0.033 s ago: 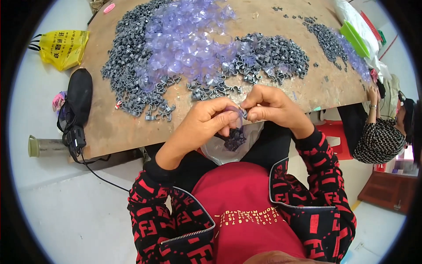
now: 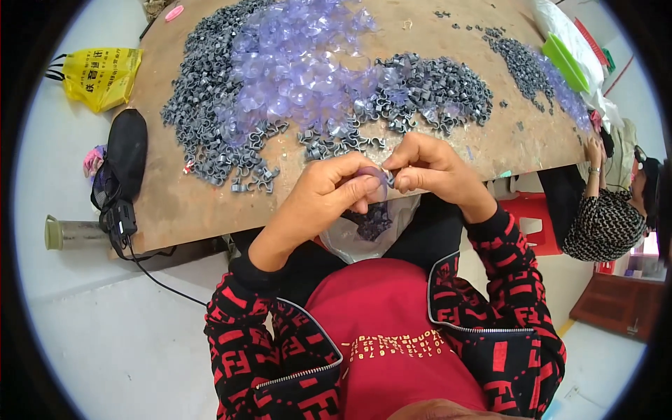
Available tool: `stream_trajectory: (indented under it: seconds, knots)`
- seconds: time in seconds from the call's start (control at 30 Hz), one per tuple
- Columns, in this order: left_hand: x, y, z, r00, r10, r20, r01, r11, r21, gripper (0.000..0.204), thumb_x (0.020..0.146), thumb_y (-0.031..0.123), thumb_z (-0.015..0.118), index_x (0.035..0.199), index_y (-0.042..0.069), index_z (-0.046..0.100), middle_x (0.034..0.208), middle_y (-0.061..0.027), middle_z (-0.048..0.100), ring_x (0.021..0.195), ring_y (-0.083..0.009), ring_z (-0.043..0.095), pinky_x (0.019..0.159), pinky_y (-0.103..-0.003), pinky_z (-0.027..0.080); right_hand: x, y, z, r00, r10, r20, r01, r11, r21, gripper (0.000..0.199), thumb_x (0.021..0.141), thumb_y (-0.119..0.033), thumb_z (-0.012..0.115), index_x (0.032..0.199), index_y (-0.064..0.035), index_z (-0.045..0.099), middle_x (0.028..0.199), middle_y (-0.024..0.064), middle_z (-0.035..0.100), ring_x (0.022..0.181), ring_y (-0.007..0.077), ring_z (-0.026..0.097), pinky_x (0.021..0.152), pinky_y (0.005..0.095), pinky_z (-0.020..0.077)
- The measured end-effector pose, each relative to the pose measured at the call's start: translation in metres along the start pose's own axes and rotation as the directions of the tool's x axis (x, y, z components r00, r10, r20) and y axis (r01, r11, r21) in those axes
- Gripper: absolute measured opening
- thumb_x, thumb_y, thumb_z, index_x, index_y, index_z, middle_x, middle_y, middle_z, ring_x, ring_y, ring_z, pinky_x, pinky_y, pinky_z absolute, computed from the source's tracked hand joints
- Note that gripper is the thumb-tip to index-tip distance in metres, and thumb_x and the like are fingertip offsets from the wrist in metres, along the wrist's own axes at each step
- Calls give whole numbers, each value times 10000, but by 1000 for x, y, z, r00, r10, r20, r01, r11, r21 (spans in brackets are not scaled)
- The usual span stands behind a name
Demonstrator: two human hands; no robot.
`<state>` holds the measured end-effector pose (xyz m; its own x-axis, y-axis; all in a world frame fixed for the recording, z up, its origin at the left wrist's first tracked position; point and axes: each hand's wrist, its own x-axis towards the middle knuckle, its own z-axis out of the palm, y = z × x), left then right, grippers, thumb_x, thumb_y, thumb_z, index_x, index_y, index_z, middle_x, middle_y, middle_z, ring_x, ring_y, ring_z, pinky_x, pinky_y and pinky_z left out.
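Just past the table's near edge, my two hands meet over my lap. A clear purple suction cup [image 2: 379,176] is pinched between the thumb and fingers of my left hand [image 2: 329,187]. My right hand [image 2: 435,171] closes thumb and fingertips on a small grey plastic clip [image 2: 390,180], pressed against the cup; fingers partly cover it. Beneath them a clear plastic bag [image 2: 343,238] lies between my legs, with dark pieces [image 2: 373,221] inside. On the table are a heap of purple suction cups [image 2: 297,66] and heaps of grey clips [image 2: 437,87].
The brown table [image 2: 518,140] also bears smaller piles of clips [image 2: 521,66] and a green tray [image 2: 565,63]. Along its left side are a yellow bag [image 2: 101,77], a black pouch [image 2: 127,147] and a bottle [image 2: 77,234]. A person [image 2: 609,220] sits at the right, near a red stool [image 2: 532,220].
My right hand has shifted very slightly against the suction cup. Both hands keep their grip, and everything else stays in place.
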<state>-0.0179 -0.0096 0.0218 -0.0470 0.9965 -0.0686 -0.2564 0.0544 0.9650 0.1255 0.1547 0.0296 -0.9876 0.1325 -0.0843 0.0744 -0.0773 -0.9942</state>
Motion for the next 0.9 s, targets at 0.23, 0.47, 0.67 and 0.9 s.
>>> stream_trajectory:
  seconds: [0.23,0.47,0.67,0.9]
  knots:
    - [9,-2,-10,997,8,-73,-2,997,72,134,871,126,547,887,0,590,779,-38,629,656,-64,569,602,-197,466,11,-4,-10,982,-174,76,189,936,-297,179,760,-96,685,880,-8,585,857,45,552,817,112,519,713,232,411]
    - [10,-13,7,917,365,-163,-258,851,457,88,843,71,564,899,5,579,752,-60,604,636,-120,559,567,-241,441,9,49,14,970,-190,-153,238,879,413,214,824,-201,640,930,-84,495,811,21,524,657,72,466,637,226,393]
    - [12,-23,4,670,742,24,-343,281,897,107,806,40,583,908,10,571,730,-72,587,613,-152,561,536,-271,433,9,58,46,957,-137,-257,279,680,678,209,830,-248,630,919,-115,495,802,4,515,683,78,486,637,224,391]
    - [-5,-3,-3,984,-137,115,131,990,60,107,873,130,542,875,27,572,696,-32,602,562,-60,518,505,-190,394,5,-1,-6,968,-145,206,180,970,-164,158,773,-131,676,843,-18,590,804,46,574,769,135,546,669,270,430]
